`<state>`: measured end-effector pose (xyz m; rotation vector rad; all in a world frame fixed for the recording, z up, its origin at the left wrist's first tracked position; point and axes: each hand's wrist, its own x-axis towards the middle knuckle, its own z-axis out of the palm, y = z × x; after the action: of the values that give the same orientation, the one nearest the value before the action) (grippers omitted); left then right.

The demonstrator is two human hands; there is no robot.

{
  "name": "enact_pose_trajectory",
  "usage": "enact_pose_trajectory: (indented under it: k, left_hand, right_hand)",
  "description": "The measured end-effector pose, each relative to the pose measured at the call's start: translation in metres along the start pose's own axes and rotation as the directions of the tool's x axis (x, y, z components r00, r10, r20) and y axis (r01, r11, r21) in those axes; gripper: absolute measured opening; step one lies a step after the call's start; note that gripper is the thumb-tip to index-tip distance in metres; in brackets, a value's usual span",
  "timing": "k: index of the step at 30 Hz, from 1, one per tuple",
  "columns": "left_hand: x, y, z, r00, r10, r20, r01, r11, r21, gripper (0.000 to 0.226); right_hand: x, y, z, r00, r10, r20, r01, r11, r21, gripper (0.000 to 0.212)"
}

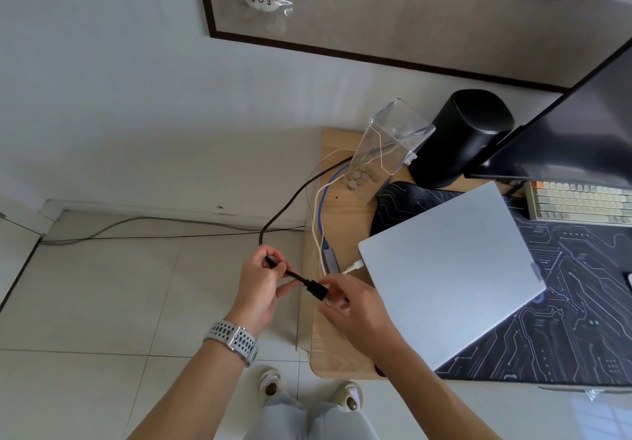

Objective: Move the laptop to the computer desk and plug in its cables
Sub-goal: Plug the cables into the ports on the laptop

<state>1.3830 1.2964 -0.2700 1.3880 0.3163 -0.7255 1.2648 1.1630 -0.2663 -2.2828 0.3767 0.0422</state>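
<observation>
A closed silver laptop (451,272) lies on the dark desk mat (564,320) of the wooden computer desk (338,343). A white cable (354,265) is plugged into the laptop's left edge, beside a grey adapter (331,258) with a blue cable. My left hand (263,285) grips a black cable (284,200) just behind its plug. My right hand (352,306) pinches the black plug (316,289) at its tip, over the desk's left edge and a short way left of the laptop.
On the desk stand a clear plastic box with coins (383,145), a black speaker (461,135), a monitor (574,124) and a keyboard (578,203). A framed board (410,18) hangs on the wall. Tiled floor with cables along the wall lies left of the desk.
</observation>
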Motion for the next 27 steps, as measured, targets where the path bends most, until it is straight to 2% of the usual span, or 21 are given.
enact_pose_trajectory:
  k: [4, 8, 9, 10, 11, 12, 13, 14, 15, 16, 17, 19, 20, 21, 24, 25, 27]
  left_hand:
    - [-0.009, -0.021, 0.0, 0.997, -0.054, -0.05, 0.051, 0.997, -0.057, 0.022]
    - [-0.02, -0.032, 0.0, 0.993, -0.111, -0.033, 0.108, 0.991, -0.08, 0.019]
    - [-0.022, -0.037, -0.002, 0.991, -0.133, -0.023, 0.132, 0.99, -0.041, 0.017]
    - [-0.023, -0.042, -0.004, 0.992, -0.125, -0.025, 0.127, 0.99, 0.068, 0.014]
    - [-0.024, -0.05, -0.008, 0.998, -0.047, -0.041, 0.057, 0.953, 0.299, 0.013]
    - [-0.026, -0.055, -0.01, 0.992, 0.125, -0.034, -0.079, 0.793, 0.604, 0.012]
    - [-0.028, -0.059, -0.011, 0.945, 0.325, 0.024, -0.207, 0.541, 0.815, 0.011]
    - [-0.03, -0.061, -0.011, 0.867, 0.481, 0.129, -0.31, 0.318, 0.896, 0.011]
    - [-0.032, -0.06, -0.008, 0.806, 0.547, 0.226, -0.38, 0.186, 0.906, 0.012]
    - [-0.036, -0.059, -0.002, 0.78, 0.555, 0.289, -0.429, 0.139, 0.893, 0.013]
    - [-0.038, -0.058, 0.005, 0.788, 0.517, 0.335, -0.469, 0.151, 0.87, 0.016]
    - [-0.037, -0.061, 0.015, 0.858, 0.321, 0.402, -0.48, 0.22, 0.849, 0.027]
    - [-0.035, -0.061, 0.019, 0.877, 0.24, 0.416, -0.472, 0.274, 0.838, 0.029]
    - [-0.033, -0.062, 0.022, 0.884, 0.215, 0.416, -0.467, 0.35, 0.812, 0.029]
    - [-0.026, -0.062, 0.029, 0.894, 0.236, 0.381, -0.443, 0.594, 0.672, 0.018]
    - [-0.025, -0.062, 0.032, 0.896, 0.251, 0.366, -0.438, 0.631, 0.64, 0.014]
    - [-0.021, -0.064, 0.037, 0.889, 0.319, 0.328, -0.458, 0.633, 0.624, 0.011]
  right_hand:
    - [-0.008, 0.007, 0.009, 0.999, -0.012, -0.048, 0.006, 0.992, -0.123, 0.024]
    - [-0.012, 0.013, 0.01, 0.998, -0.039, -0.046, 0.027, 0.974, -0.226, 0.019]
    - [-0.013, 0.015, 0.011, 0.998, -0.05, -0.03, 0.041, 0.97, -0.238, 0.018]
    - [-0.015, 0.018, 0.01, 0.998, -0.062, -0.017, 0.055, 0.966, -0.251, 0.018]
    - [-0.017, 0.02, 0.009, 0.997, -0.073, -0.01, 0.068, 0.963, -0.26, 0.017]
    - [-0.019, 0.023, 0.009, 0.997, -0.081, -0.004, 0.077, 0.964, -0.254, 0.017]
    - [-0.02, 0.026, 0.008, 0.996, -0.086, 0.001, 0.083, 0.968, -0.236, 0.018]
    - [-0.021, 0.028, 0.007, 0.996, -0.09, 0.006, 0.09, 0.973, -0.211, 0.018]
    - [-0.02, 0.031, 0.006, 0.995, -0.098, 0.011, 0.098, 0.979, -0.18, 0.019]
    - [-0.02, 0.033, 0.005, 0.994, -0.109, 0.024, 0.111, 0.982, -0.152, 0.021]
    - [-0.019, 0.036, 0.003, 0.992, -0.12, 0.032, 0.124, 0.984, -0.129, 0.023]
    - [-0.017, 0.039, -0.001, 0.989, -0.141, 0.034, 0.144, 0.984, -0.104, 0.027]
    - [-0.016, 0.039, -0.003, 0.986, -0.159, 0.04, 0.162, 0.981, -0.109, 0.027]
    - [-0.015, 0.039, -0.005, 0.983, -0.176, 0.045, 0.18, 0.977, -0.118, 0.027]
    - [-0.011, 0.036, -0.012, 0.979, -0.203, 0.031, 0.206, 0.969, -0.137, 0.025]
    - [-0.01, 0.034, -0.015, 0.976, -0.217, 0.034, 0.219, 0.964, -0.148, 0.025]
    - [-0.006, 0.035, -0.023, 0.972, -0.234, 0.032, 0.236, 0.955, -0.182, 0.025]
